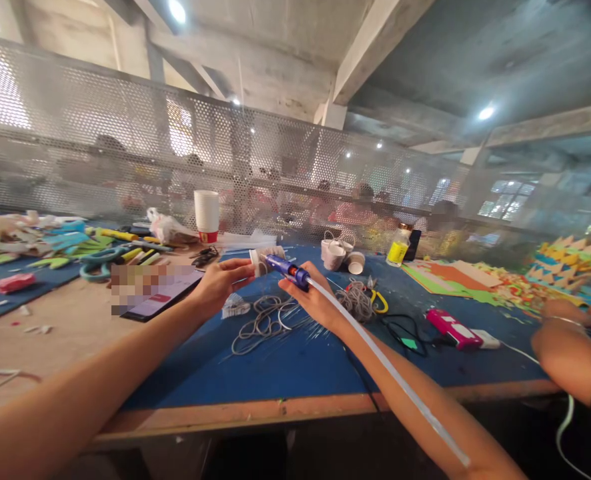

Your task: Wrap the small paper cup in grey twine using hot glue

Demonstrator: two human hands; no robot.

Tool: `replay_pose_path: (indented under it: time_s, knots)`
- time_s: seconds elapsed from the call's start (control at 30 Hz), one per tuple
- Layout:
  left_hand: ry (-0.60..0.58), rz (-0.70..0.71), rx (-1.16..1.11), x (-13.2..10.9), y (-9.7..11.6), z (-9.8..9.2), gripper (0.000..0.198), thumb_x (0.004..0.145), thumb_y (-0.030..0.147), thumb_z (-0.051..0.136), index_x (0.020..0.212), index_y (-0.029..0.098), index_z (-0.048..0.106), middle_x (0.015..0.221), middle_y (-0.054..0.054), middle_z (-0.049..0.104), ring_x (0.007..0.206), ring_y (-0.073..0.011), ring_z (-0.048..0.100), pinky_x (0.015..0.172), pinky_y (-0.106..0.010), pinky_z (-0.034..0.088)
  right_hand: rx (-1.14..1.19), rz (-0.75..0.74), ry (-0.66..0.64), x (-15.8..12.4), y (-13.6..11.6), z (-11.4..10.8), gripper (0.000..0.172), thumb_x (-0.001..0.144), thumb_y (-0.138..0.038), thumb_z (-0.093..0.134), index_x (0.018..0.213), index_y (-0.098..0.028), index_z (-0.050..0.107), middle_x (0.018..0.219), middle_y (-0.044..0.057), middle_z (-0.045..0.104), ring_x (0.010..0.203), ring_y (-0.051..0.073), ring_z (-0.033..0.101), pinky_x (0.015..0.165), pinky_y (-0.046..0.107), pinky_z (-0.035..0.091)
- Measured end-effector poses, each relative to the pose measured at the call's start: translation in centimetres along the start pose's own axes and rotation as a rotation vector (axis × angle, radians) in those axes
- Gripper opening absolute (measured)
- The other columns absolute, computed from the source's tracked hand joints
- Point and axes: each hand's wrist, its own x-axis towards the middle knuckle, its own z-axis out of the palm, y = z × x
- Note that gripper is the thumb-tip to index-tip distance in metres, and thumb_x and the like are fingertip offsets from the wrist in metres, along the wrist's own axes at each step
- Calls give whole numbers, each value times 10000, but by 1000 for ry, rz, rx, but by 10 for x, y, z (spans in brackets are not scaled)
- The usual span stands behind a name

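Note:
Held sideways in the fingers of my left hand (223,285) is a small paper cup (256,263), its side partly wrapped in pale cord. My right hand (320,300) grips a blue hot glue gun (289,270), whose nozzle points at the cup's side. Whether the nozzle touches the cup I cannot tell. From the gun's back a long white glue stick (390,370) runs over my right forearm. Below my hands lies a loose coil of grey cord (263,327), and a second bundle of cord (358,303) rests beside yellow-handled scissors (379,301).
Small cord-wrapped cups (333,256) stand behind. Stacked paper cups (206,212), a phone (160,295) and blue-handled scissors (95,265) are left. A yellow-labelled bottle (398,247), pink power strip (453,328) and another person's arm (565,347) are right. Perforated metal screen (255,167) closes the back.

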Motion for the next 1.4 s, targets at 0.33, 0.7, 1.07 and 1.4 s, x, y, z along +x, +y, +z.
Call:
replay_pose_path:
  time_s: [0.33,0.7,1.07,1.4]
  knots:
    - [-10,30,17,-5,1,4,265,587,259,931,795,159,801,831,-65,782,787,-188,713,905,-371,569,-53,27,-43,1,3,1,425,890,-609,643,770,-212,552,725,-21,535,689,144,528,648,250,427]
    - [-1,37,66,-10,5,11,247,596,246,922,787,147,800,810,-72,773,748,-170,699,850,-319,553,-111,35,-34,1,1,0,401,894,-599,635,787,-217,575,717,-16,558,683,151,540,644,254,433]
    - [29,29,79,-13,10,17,350,488,296,971,739,140,784,730,-51,751,692,-171,672,846,-364,556,-140,17,-42,1,6,1,391,914,-584,623,796,-216,566,744,-17,568,704,153,551,696,262,444]
    - [13,30,89,-10,6,13,322,534,284,956,768,142,787,757,-56,757,712,-173,686,852,-349,558,-149,17,-33,1,8,1,375,912,-582,629,822,-219,596,755,-8,592,712,162,569,698,267,458]
